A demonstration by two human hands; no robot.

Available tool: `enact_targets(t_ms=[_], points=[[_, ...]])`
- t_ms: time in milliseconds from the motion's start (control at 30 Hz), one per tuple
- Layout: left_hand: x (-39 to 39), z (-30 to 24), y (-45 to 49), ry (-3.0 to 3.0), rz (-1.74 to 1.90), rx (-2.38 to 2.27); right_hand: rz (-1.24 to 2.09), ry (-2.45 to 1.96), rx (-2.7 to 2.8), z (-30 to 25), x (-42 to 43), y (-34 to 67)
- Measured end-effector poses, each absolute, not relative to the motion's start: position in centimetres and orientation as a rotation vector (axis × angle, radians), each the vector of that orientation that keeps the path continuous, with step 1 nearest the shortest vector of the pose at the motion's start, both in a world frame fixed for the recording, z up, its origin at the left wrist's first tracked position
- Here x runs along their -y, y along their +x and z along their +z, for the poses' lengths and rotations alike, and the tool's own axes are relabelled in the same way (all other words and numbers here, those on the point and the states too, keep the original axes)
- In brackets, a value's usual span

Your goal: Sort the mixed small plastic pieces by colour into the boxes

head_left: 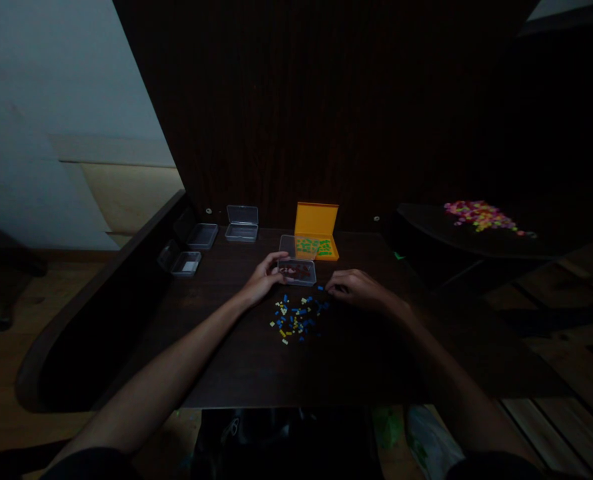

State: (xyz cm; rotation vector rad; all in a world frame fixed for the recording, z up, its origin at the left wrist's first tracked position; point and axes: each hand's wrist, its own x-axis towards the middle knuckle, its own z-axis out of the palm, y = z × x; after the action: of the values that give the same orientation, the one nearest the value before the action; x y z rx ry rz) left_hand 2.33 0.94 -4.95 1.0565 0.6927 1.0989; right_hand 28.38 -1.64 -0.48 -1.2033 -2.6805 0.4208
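Observation:
A clear plastic box (304,281) with its lid raised holds dark red small pieces (300,270). My left hand (266,279) is closed on the box's left side, thumb and fingers round its edge. To the right of the box, my right hand (354,289) hovers low over the dark table with its fingers curled together; whether anything is between the fingertips is hidden. A small blue piece (320,289) lies just left of those fingertips. Nearer me, a loose pile of blue, yellow and cream building bricks (296,320) is spread on the table.
Behind the clear box stands an open orange box (316,219) with green pieces (321,248). Open clear boxes sit at the left: one at the back (241,233), one beside it (204,235), one nearer (186,265). Colourful beads (481,215) lie on a dark surface at right.

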Motion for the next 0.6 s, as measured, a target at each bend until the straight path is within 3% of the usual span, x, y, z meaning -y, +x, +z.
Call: enact_targets(t_ms=[600], points=[[-0.84,-4.66,2.4,1.04,1.09,-0.693,0.345,-1.153,2.691,-1.18,1.66,28.06]])
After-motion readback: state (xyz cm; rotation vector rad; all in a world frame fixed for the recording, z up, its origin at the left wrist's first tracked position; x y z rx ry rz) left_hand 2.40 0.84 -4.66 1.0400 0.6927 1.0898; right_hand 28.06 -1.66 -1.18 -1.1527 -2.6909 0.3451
